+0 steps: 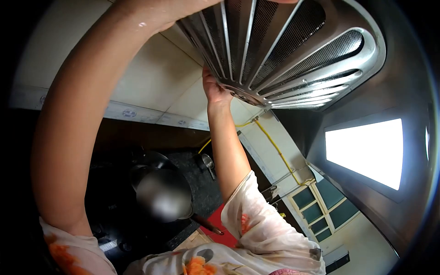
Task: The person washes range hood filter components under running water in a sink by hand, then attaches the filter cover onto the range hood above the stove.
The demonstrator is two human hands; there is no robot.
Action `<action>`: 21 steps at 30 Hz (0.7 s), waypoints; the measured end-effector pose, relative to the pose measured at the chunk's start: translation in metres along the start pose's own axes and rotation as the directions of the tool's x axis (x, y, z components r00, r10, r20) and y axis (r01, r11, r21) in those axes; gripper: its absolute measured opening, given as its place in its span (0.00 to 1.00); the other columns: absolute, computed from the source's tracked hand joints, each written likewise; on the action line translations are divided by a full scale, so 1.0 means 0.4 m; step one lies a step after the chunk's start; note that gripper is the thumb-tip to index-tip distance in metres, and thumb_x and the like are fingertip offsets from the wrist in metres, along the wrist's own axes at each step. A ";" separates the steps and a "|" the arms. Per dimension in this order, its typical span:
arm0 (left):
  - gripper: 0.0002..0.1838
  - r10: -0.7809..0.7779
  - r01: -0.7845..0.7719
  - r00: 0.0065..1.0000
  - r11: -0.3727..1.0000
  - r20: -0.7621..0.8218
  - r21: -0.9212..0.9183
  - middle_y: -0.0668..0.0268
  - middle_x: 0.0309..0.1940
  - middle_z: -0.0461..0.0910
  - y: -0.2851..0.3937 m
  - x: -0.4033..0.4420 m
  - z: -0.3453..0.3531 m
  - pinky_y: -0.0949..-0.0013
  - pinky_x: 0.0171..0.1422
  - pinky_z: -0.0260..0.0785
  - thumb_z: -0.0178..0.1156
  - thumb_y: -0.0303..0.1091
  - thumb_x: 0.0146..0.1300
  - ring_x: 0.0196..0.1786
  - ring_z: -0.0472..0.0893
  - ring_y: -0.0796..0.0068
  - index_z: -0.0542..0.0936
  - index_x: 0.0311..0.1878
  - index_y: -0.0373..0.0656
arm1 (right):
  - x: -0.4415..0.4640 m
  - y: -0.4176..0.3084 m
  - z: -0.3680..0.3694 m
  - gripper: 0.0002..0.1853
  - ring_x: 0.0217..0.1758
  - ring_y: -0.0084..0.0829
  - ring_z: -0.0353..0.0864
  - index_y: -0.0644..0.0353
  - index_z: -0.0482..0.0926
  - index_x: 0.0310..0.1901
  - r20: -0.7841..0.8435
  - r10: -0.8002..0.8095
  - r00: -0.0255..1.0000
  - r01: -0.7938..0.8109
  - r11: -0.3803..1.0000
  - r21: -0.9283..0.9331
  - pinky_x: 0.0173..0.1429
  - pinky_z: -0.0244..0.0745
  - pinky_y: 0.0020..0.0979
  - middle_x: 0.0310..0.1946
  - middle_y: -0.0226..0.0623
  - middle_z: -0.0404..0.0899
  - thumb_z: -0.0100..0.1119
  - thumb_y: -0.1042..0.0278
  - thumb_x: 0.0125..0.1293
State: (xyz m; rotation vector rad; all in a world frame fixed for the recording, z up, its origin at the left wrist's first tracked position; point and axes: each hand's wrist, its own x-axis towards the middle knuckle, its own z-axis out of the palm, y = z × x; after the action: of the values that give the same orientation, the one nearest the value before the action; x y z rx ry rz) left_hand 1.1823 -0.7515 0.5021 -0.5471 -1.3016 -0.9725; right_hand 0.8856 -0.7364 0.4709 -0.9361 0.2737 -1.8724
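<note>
A metal range hood filter (275, 50) with long slots over fine mesh is held up, tilted, at the top of the head view. My left hand (183, 7) reaches up from the left and is closed on the filter's upper edge; most of its fingers are cut off by the frame. Behind the filter's lower left edge, my right hand (216, 89) grips it, with part of the fingers hidden. The range hood (316, 119), with a bright lit panel (364, 153), lies right beside the filter. Whether the filter touches the hood I cannot tell.
Below, a pan (185, 188) with a dark handle stands on the black stove. A small metal cup (207, 161) sits on the dark counter near a red surface (217, 224). A yellow pipe (275, 144) runs along the tiled wall towards a window (323, 206).
</note>
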 end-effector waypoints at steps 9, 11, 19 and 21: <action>0.46 -0.130 0.164 0.981 0.951 -0.143 0.262 0.51 0.40 0.77 -0.005 -0.010 -0.004 0.59 0.51 0.72 0.64 0.64 0.48 0.46 0.79 0.58 0.66 0.57 0.33 | 0.074 -0.014 0.073 0.14 0.45 0.41 0.79 0.61 0.78 0.41 0.052 -0.167 0.985 0.173 0.966 -0.191 0.47 0.77 0.40 0.42 0.40 0.81 0.51 0.60 0.62; 0.42 -0.076 0.180 0.929 0.948 -0.361 0.262 0.53 0.44 0.75 -0.012 -0.022 -0.005 0.63 0.49 0.73 0.62 0.59 0.54 0.47 0.78 0.63 0.63 0.59 0.32 | 0.090 -0.007 0.082 0.13 0.45 0.39 0.80 0.60 0.79 0.40 0.113 -0.170 0.979 0.193 0.950 -0.245 0.47 0.77 0.39 0.41 0.39 0.81 0.51 0.61 0.62; 0.36 -0.256 0.208 0.890 0.964 -0.378 -0.164 0.61 0.44 0.76 -0.302 0.065 -0.150 0.66 0.57 0.65 0.56 0.64 0.55 0.51 0.73 0.66 0.72 0.50 0.37 | 0.123 0.002 0.133 0.13 0.45 0.37 0.81 0.61 0.80 0.41 0.268 -0.155 0.951 0.250 0.894 -0.371 0.51 0.78 0.36 0.41 0.37 0.82 0.54 0.61 0.60; 0.21 -0.275 0.133 0.911 0.902 -0.309 -0.411 0.73 0.33 0.76 -0.349 0.091 -0.146 0.73 0.47 0.67 0.57 0.57 0.60 0.38 0.74 0.80 0.76 0.39 0.47 | 0.136 -0.007 0.129 0.14 0.45 0.37 0.81 0.61 0.80 0.41 0.263 -0.145 0.954 0.234 0.907 -0.349 0.51 0.78 0.36 0.41 0.38 0.82 0.54 0.61 0.60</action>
State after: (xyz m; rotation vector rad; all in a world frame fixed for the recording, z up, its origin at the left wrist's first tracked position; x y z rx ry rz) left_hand 1.0962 -0.8809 0.4992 -0.4990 -0.8499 -1.4510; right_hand 0.9085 -0.7704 0.5339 -1.4813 0.4226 -1.8983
